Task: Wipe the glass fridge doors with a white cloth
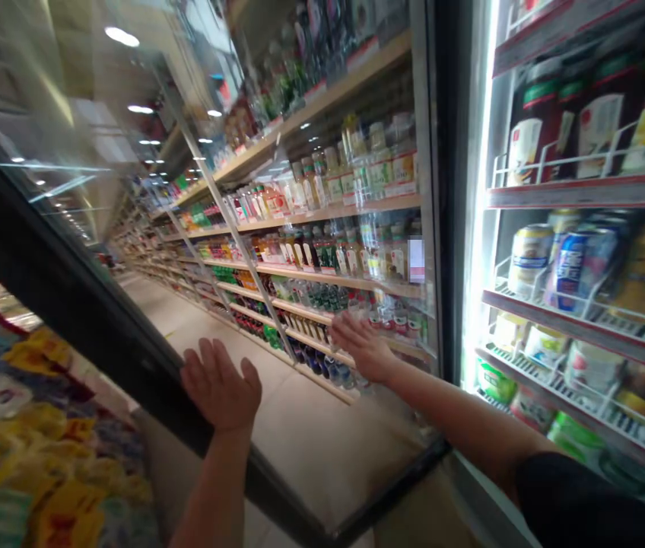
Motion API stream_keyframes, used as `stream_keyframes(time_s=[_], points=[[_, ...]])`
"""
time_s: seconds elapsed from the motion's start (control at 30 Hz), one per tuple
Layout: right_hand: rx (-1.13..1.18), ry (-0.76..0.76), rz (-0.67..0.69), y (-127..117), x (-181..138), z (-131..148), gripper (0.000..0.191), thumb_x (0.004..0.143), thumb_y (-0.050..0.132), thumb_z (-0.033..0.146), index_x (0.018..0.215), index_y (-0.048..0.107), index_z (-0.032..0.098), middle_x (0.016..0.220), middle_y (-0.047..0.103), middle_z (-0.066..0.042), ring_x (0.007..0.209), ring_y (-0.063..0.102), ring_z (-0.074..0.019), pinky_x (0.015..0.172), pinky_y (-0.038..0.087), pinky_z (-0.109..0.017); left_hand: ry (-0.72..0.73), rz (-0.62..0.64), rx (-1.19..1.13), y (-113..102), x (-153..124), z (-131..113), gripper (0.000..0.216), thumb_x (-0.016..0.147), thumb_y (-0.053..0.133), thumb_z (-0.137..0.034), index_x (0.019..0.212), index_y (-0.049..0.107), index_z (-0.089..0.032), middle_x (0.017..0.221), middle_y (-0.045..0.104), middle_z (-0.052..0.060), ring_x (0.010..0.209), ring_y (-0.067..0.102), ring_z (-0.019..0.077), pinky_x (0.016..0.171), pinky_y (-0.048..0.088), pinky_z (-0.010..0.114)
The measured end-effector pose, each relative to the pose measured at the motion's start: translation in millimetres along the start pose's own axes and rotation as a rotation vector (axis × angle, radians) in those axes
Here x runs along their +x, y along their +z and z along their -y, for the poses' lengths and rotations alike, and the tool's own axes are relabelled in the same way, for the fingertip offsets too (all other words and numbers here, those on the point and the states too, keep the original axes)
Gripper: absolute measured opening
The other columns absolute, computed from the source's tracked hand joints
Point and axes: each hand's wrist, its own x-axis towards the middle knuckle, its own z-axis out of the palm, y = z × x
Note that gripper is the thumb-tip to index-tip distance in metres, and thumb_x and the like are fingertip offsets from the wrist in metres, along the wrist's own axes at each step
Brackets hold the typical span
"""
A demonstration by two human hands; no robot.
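Observation:
A glass cooler door [351, 487] with a dark frame stands swung out in front of me. My left hand [220, 388] lies with its palm toward the glass, by the door's dark left edge; its fingers are stretched and nothing is in them. Farther right, my right hand [361, 346] is held flat in front of the glass, fingers extended and slightly blurred. Whether its palm touches the pane I cannot tell. Neither hand holds anything.
To the right is the lit cooler, its wire-fronted shelves [573, 194] bearing bottles, cans [570, 270] and cups. Bottle-filled wooden shelves [334, 209] show through the glass along an aisle floor [282, 411]. Yellow packaged goods [65, 464] lie at the lower left.

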Motion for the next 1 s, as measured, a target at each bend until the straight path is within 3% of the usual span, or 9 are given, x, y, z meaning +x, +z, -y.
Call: stream_keyframes(time_s=[0.07, 0.1, 0.27, 0.33, 0.5, 0.57, 0.73, 0.93, 1.0], points=[[0.016, -0.156, 0.064, -5.3, 7.7, 2.9, 0.073, 0.091, 0.039, 0.003, 0.160, 0.023, 0.024, 0.159, 0.042, -0.003, 0.156, 0.016, -0.0182, 0.126, 0.026, -0.044, 0.015, -0.013, 0.023, -2.5, 0.0, -1.9, 0.068, 0.095, 0.048, -0.035, 0.157, 0.028, -0.016, 0.156, 0.037, 0.022, 0.152, 0.021, 0.0350, 0.121, 0.020, 0.063], [0.017, -0.124, 0.043, -10.0, 15.2, -1.4, 0.072, 0.092, 0.038, 0.004, 0.160, 0.023, 0.024, 0.159, 0.042, -0.003, 0.156, 0.017, -0.0182, 0.126, 0.026, -0.045, 0.025, -0.019, 0.037, -3.6, -0.1, -2.6, 0.068, 0.095, 0.049, -0.034, 0.157, 0.027, -0.016, 0.156, 0.037, 0.022, 0.152, 0.022, 0.0346, 0.121, 0.021, 0.062], [0.034, 0.374, -0.295, -28.5, 62.7, -25.7, 0.071, 0.098, 0.029, 0.008, 0.162, 0.002, 0.023, 0.170, 0.012, -0.007, 0.157, 0.008, -0.0241, 0.126, 0.024, -0.053, 0.053, -0.014, 0.071, -6.6, -1.4, -3.8, 0.069, 0.095, 0.049, -0.032, 0.157, 0.026, -0.014, 0.155, 0.038, 0.023, 0.152, 0.021, 0.0336, 0.122, 0.021, 0.060], [0.022, 0.288, -0.276, -25.7, 66.5, -15.5, 0.070, 0.099, 0.030, 0.008, 0.162, 0.003, 0.022, 0.170, 0.012, -0.007, 0.157, 0.004, -0.0247, 0.127, 0.022, -0.053, 0.035, -0.006, 0.060, -7.0, -2.3, -3.4, 0.067, 0.095, 0.048, -0.034, 0.156, 0.029, -0.013, 0.155, 0.038, 0.023, 0.152, 0.021, 0.0337, 0.123, 0.019, 0.059], [0.011, -0.303, 0.063, -21.2, 58.3, 13.4, 0.066, 0.096, 0.038, 0.007, 0.159, 0.026, 0.023, 0.160, 0.040, -0.002, 0.156, 0.015, -0.0166, 0.128, 0.023, -0.041, 0.023, -0.024, 0.027, -6.8, -3.6, -2.1, 0.065, 0.095, 0.051, -0.035, 0.155, 0.033, -0.016, 0.155, 0.040, 0.019, 0.151, 0.023, 0.0328, 0.123, 0.020, 0.056], [0.000, -0.257, 0.026, -27.7, 68.5, 7.0, 0.067, 0.095, 0.039, 0.006, 0.159, 0.028, 0.024, 0.158, 0.043, -0.002, 0.155, 0.020, -0.0170, 0.127, 0.025, -0.043, 0.050, -0.049, 0.041, -6.7, -3.3, -1.9, 0.066, 0.095, 0.052, -0.033, 0.155, 0.032, -0.016, 0.154, 0.041, 0.019, 0.151, 0.025, 0.0323, 0.123, 0.021, 0.054], [-0.030, 0.134, -0.277, -36.3, 97.1, -5.3, 0.068, 0.098, 0.036, 0.008, 0.162, 0.017, 0.021, 0.163, 0.034, -0.011, 0.156, 0.015, -0.0243, 0.124, 0.029, -0.053, 0.121, -0.098, 0.108, -9.8, 0.0, -4.4, 0.069, 0.094, 0.055, -0.028, 0.157, 0.028, -0.015, 0.154, 0.042, 0.017, 0.151, 0.025, 0.0302, 0.123, 0.022, 0.049], [-0.043, -0.259, -0.068, -31.5, 95.4, 17.1, 0.065, 0.096, 0.037, 0.006, 0.158, 0.029, 0.022, 0.154, 0.049, -0.005, 0.156, 0.018, -0.0196, 0.125, 0.028, -0.046, 0.157, -0.122, 0.156, -13.2, 2.6, -7.3, 0.071, 0.092, 0.057, -0.025, 0.156, 0.029, -0.012, 0.152, 0.044, 0.017, 0.151, 0.025, 0.0288, 0.123, 0.022, 0.047], [-0.055, -0.225, -0.077, -37.5, 107.2, 14.2, 0.062, 0.096, 0.038, 0.007, 0.156, 0.034, 0.022, 0.155, 0.048, -0.005, 0.155, 0.020, -0.0193, 0.126, 0.027, -0.045, 0.160, -0.119, 0.153, -12.7, 2.3, -7.2, 0.071, 0.092, 0.057, -0.025, 0.156, 0.029, -0.011, 0.152, 0.044, 0.018, 0.152, 0.024, 0.0288, 0.124, 0.021, 0.047]])
